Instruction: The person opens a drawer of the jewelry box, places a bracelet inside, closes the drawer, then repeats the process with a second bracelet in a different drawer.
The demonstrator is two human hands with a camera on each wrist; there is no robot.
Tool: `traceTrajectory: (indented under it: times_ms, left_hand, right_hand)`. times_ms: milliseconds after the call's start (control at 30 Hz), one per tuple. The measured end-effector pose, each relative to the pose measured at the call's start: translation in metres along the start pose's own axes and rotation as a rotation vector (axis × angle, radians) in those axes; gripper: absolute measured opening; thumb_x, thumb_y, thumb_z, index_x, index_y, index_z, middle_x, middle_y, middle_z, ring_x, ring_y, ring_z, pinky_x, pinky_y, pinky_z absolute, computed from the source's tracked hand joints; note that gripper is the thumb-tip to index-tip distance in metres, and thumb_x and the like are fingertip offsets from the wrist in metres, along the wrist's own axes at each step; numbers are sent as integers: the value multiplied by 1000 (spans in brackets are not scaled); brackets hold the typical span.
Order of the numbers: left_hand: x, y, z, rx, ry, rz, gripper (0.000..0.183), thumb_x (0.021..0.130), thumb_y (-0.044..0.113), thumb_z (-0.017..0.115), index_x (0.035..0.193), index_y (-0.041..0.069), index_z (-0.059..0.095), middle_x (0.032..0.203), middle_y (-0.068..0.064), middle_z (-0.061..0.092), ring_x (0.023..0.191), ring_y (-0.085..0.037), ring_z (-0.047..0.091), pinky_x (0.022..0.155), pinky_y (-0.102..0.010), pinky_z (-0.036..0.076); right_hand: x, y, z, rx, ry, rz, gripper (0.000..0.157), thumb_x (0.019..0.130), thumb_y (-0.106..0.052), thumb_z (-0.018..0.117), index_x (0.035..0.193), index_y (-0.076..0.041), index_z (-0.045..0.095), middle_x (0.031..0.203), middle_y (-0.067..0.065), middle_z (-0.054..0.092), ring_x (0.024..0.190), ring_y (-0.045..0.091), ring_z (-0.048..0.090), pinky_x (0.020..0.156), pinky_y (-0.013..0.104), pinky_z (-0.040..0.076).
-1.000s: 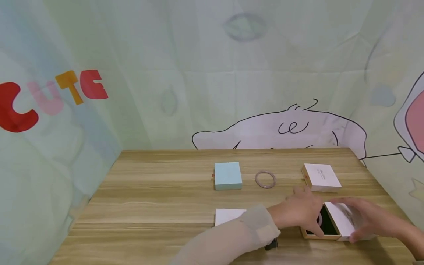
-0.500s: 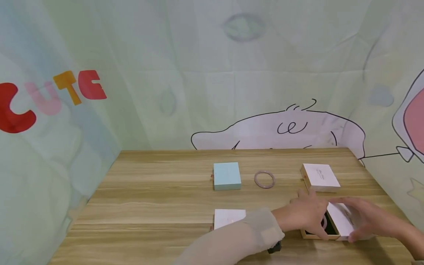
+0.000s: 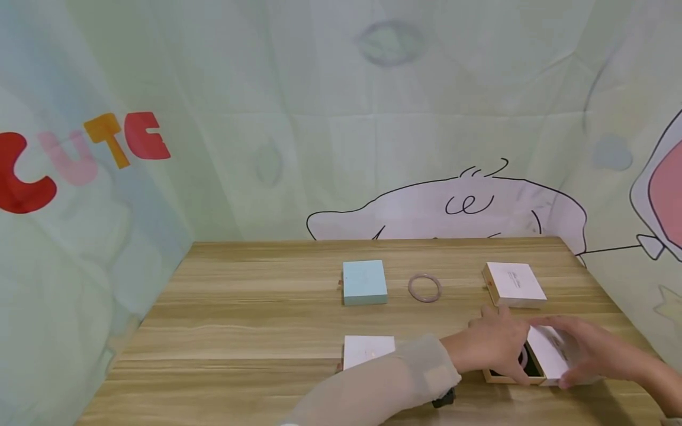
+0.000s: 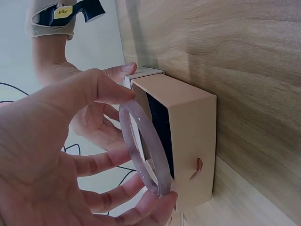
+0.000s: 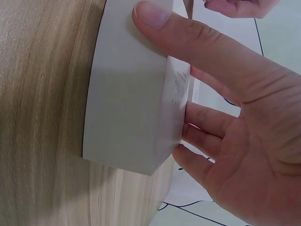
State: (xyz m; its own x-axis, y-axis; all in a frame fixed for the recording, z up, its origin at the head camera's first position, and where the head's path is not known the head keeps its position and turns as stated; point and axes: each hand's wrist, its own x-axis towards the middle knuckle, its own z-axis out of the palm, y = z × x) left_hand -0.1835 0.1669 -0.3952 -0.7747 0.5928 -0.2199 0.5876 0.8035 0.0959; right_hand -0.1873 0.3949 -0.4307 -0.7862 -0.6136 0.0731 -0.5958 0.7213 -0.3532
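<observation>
The left hand [image 4: 56, 136], part-spread, pinches the bangle [image 4: 152, 141] at 2 opposite edges, at the mouth of the drawer [image 4: 195, 134]. The right hand [image 5: 249, 129] grips the box [image 5: 122, 113]. Bangle: likely light, rigid, slippery, brittle; hold by its rim.

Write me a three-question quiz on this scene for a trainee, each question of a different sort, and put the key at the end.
1. Fill the gap: the held bangle is in the person's ____ hand.

2. True or false: in the head view, the loose bangle lies between the blue box and the far white box.

3. Multiple choice: what does the right hand grip?
A. The blue box
B. The white cover of the open box
C. The loose bangle

Key:
1. left; the left hand pinches it between thumb and fingers.
2. True.
3. B.
</observation>
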Motion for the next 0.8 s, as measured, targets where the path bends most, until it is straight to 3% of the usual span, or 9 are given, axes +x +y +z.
traceTrajectory:
  times_ms: [400,800]
  left_hand:
    - [4,3,3,37,7,10,58,66,67,81,109,36,57,107,5,48,93,-17,45,54,-31,44]
    - [5,4,2,48,-7,10,58,66,68,80,108,36,57,113,5,48,95,-17,46,56,-31,46]
  right_hand:
    - [0,1,0,10,4,-6,96,47,-46,95,132,-18,60,127,-8,59,110,-3,50,81,17,43]
    - [0,2,0,8,2,-9,96,49,-52,92,131,-16,60,128,-9,58,112,-3,49,81,18,44]
